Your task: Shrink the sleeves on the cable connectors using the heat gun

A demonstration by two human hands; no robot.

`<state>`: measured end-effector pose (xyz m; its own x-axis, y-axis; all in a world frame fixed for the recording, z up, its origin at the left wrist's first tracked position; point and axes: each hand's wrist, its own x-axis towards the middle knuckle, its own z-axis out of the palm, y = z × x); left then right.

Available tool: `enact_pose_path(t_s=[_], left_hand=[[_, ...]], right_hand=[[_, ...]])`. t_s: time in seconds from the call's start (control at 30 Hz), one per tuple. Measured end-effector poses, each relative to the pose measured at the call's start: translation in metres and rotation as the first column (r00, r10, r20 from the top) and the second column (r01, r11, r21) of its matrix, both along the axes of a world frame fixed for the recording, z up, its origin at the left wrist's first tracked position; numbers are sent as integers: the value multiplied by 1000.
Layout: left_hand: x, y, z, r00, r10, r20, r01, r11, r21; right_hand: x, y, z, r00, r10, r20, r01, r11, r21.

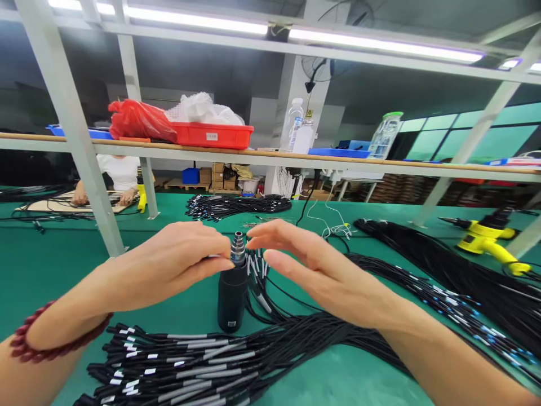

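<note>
A black heat gun point(231, 299) with a stepped metal nozzle point(238, 246) stands upright on the table, between my hands. My left hand point(177, 262) is at the left of the nozzle, thumb and fingers closed in a pinch; whatever they hold, if anything, is hidden. To the right, my right hand point(315, 265) has its thumb and fingers apart, fingertips close to the nozzle, with nothing visible between them. Behind the heat gun are black cables with grey sleeves point(264, 301). A large bundle of black cables point(220, 361) with grey sleeves and white tags lies in front.
More cable bundles lie at the back point(236, 206) and right point(422, 282). A yellow heat gun point(486, 237) rests at the far right. Overhead, a shelf point(270, 155) carries a red tray point(215, 135) and bottles. Across the table a person point(120, 172) works; a metal post point(80, 129) stands left.
</note>
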<state>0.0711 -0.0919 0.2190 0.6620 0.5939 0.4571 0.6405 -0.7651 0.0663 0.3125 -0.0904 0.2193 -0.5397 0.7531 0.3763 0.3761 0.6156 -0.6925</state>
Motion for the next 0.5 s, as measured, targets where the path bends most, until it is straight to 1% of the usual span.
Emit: enact_pose_path(t_s=[0.07,0.1,0.17,0.23,0.3,0.37,0.43,0.5], left_hand=[[14,4,4,998,-49,-36,48,999,-11],[18,6,4,998,-45,-39,44,999,-17],[22,11,4,1000,11,-6,-11,1000,-24],[22,16,1,996,77,37,-75,996,-56],[18,21,-3,989,119,84,-108,987,-118],[14,27,-7,982,135,133,-107,974,-199],[11,32,-11,975,137,176,-86,958,-273],[10,38,-16,966,147,212,-74,945,-319]], right_hand=[[-9,-4,0,996,68,50,-64,995,-70],[-11,-2,-1,995,82,62,-75,992,-97],[-12,6,-5,995,73,71,-64,990,-127],[-11,17,-9,997,15,72,-8,995,-97],[-10,26,-12,996,-69,62,71,997,-26],[-9,34,-14,990,-134,45,132,991,32],[-9,39,-15,986,-164,35,162,986,49],[-10,45,-16,982,-182,42,179,982,55]])
